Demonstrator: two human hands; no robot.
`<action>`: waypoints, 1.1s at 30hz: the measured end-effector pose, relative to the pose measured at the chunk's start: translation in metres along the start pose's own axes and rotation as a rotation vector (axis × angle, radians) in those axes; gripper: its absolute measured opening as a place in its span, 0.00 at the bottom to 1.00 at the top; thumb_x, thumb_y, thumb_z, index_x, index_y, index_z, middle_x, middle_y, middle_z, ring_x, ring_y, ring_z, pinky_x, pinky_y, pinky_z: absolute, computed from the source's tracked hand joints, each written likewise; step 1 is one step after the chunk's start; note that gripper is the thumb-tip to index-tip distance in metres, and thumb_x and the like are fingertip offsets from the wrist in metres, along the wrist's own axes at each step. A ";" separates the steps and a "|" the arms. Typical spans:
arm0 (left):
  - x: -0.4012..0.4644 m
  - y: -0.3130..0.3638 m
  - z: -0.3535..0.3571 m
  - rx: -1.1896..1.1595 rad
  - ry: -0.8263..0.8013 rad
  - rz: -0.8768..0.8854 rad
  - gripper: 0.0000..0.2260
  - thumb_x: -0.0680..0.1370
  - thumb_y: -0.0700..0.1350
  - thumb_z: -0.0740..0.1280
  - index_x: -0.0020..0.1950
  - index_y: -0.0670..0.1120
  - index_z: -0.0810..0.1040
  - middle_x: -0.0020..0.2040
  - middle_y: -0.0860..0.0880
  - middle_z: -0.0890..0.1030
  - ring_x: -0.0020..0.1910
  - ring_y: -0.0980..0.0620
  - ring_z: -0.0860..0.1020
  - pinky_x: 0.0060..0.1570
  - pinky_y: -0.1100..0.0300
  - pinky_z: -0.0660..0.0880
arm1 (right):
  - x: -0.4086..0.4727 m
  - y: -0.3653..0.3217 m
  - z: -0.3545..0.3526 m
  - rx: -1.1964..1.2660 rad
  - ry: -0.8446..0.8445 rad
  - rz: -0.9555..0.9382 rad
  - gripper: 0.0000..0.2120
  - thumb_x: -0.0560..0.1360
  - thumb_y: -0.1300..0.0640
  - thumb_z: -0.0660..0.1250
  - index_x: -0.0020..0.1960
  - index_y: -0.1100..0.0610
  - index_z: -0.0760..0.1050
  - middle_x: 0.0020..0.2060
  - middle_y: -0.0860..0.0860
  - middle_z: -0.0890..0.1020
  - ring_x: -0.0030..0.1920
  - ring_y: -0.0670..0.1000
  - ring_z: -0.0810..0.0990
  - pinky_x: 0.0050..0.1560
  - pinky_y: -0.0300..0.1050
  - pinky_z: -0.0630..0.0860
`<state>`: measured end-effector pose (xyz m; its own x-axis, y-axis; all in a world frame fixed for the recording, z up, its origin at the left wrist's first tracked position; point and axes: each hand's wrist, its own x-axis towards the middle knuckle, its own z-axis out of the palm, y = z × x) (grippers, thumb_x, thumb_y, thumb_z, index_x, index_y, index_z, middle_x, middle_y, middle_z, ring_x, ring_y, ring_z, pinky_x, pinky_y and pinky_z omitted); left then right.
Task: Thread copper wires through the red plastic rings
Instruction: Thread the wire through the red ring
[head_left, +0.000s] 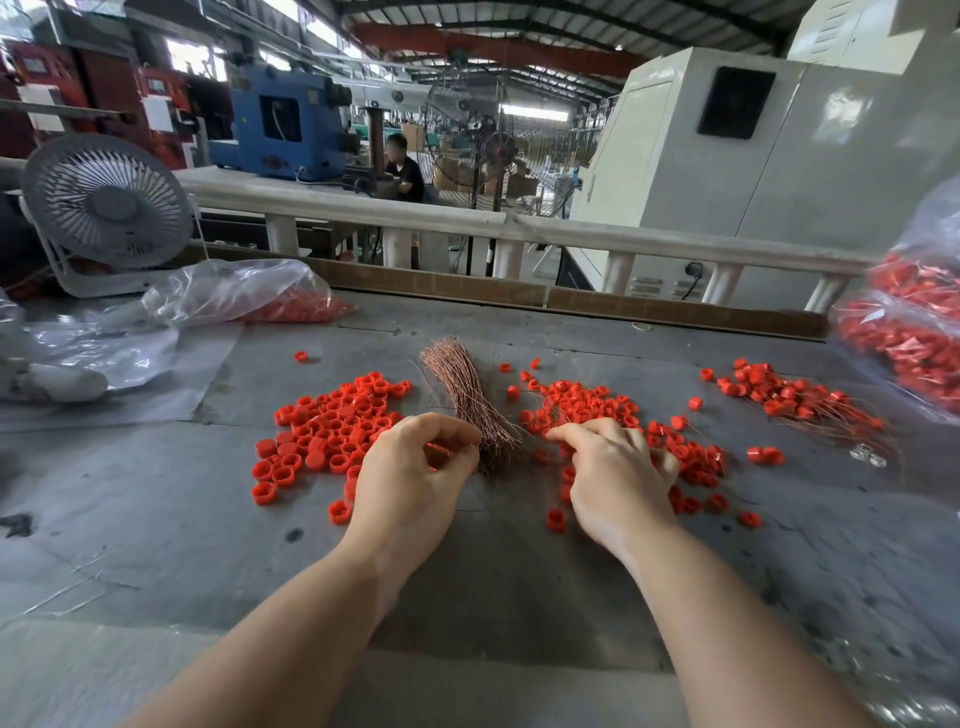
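On the grey, scuffed surface (156, 499) a fanned bundle of thin copper wires (457, 384) lies in the middle, its gathered end toward the person. The left hand (410, 478) is at that near end, its fingers (457, 428) curled and pinching at the wires. The right hand (618, 467) rests palm down on the heap of small red plastic rings (587, 400) just right of the bundle, forefinger stretched out to the heap's near edge and the other fingers bent over the rings; whether they hold one I cannot tell. A second heap of red rings (327, 421) lies left of the wires, and farther right sits a smaller pile of rings with wires already through them (789, 397). A clear plastic bag of red rings (914, 322) stands at the right edge, another clear bag (244, 296) lies at the back left beside a small white desk fan (106, 202)
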<state>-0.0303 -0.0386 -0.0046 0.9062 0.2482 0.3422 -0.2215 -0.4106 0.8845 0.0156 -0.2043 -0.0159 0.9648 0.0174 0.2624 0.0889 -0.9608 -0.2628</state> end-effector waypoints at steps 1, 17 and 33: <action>0.000 0.000 0.000 0.002 -0.006 0.003 0.12 0.71 0.37 0.71 0.38 0.56 0.79 0.39 0.53 0.82 0.34 0.58 0.76 0.40 0.65 0.72 | 0.000 0.000 0.000 -0.014 0.012 -0.005 0.25 0.77 0.65 0.53 0.65 0.39 0.68 0.63 0.44 0.70 0.64 0.50 0.63 0.63 0.53 0.55; 0.000 -0.001 0.001 0.016 -0.017 0.009 0.12 0.71 0.37 0.72 0.39 0.56 0.80 0.40 0.53 0.82 0.34 0.58 0.76 0.40 0.65 0.72 | 0.001 0.003 -0.002 0.045 0.064 0.101 0.25 0.78 0.62 0.57 0.72 0.43 0.61 0.69 0.44 0.67 0.68 0.51 0.62 0.65 0.53 0.55; 0.001 0.000 0.001 0.029 -0.024 0.006 0.10 0.71 0.38 0.72 0.39 0.54 0.81 0.39 0.54 0.81 0.33 0.61 0.74 0.37 0.71 0.69 | 0.001 0.002 -0.001 -0.066 0.062 -0.052 0.24 0.77 0.64 0.55 0.63 0.40 0.73 0.59 0.42 0.74 0.61 0.49 0.66 0.60 0.50 0.52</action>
<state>-0.0292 -0.0395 -0.0052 0.9132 0.2251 0.3397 -0.2170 -0.4371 0.8729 0.0162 -0.2065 -0.0151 0.9420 0.0526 0.3315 0.1200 -0.9752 -0.1862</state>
